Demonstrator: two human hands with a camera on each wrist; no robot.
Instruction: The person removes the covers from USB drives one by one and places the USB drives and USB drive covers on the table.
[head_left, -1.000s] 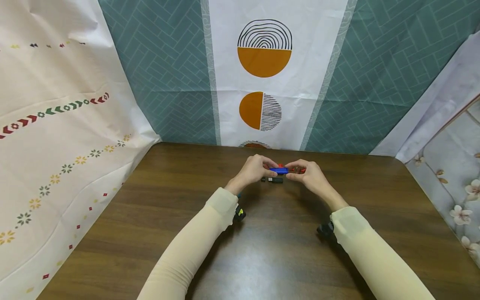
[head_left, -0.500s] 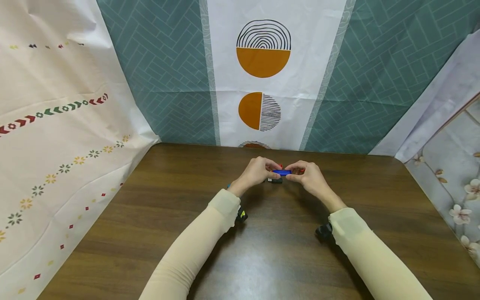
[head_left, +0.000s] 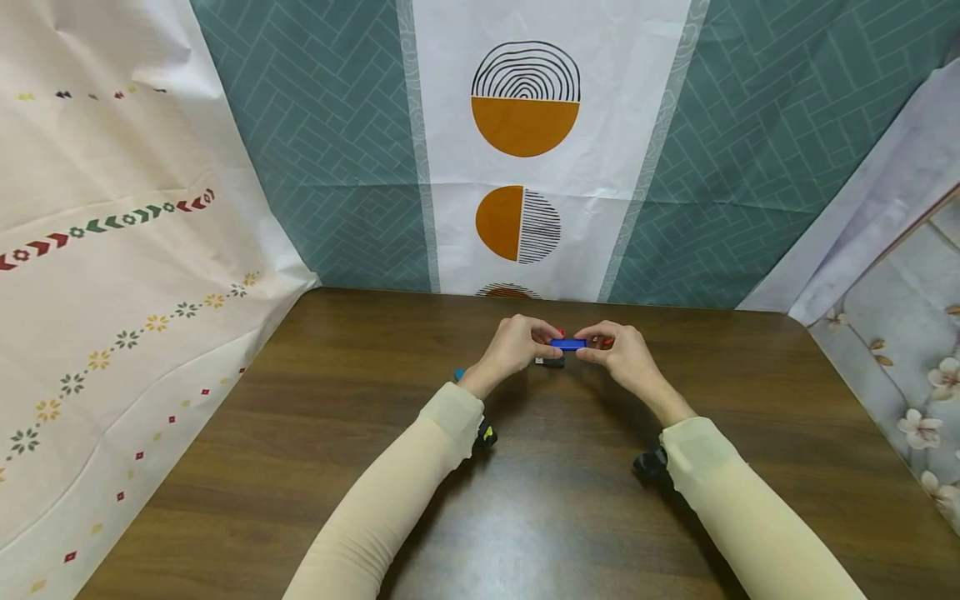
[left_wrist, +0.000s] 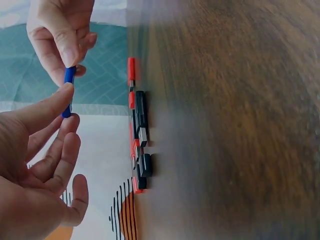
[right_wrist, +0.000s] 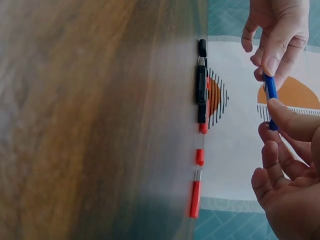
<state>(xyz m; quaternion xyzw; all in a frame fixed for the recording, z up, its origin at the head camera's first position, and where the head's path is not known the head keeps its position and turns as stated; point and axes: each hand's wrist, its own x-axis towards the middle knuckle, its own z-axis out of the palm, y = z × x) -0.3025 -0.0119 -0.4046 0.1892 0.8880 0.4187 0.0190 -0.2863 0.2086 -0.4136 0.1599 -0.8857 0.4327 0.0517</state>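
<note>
Above the far part of the table, a blue USB stick (head_left: 568, 344) is held level between both hands. My left hand (head_left: 512, 348) pinches one end between thumb and fingers. On its other end, my right hand (head_left: 618, 354) has the same kind of pinch. The left wrist view shows the blue stick (left_wrist: 69, 75) from the side, with fingertips covering parts of it; whether it is one piece or stick and cap together cannot be told. Below the hands lies an uncapped black USB stick (right_wrist: 201, 85), its metal plug bare, with a black cap (right_wrist: 202, 48) beyond the plug.
Farther back on the wooden table (head_left: 360, 392) lie red USB sticks, one (right_wrist: 195, 197) with its plug bare near a red cap (right_wrist: 200, 156). Patterned cloth hangs behind (head_left: 360, 167) and at the left side (head_left: 127, 250). A wrist camera (head_left: 651, 465) sits under the right sleeve.
Both hands have shifted slightly to the right in the head view, carrying the blue stick along. The left hand now hides the small black cap that showed a second ago.
</note>
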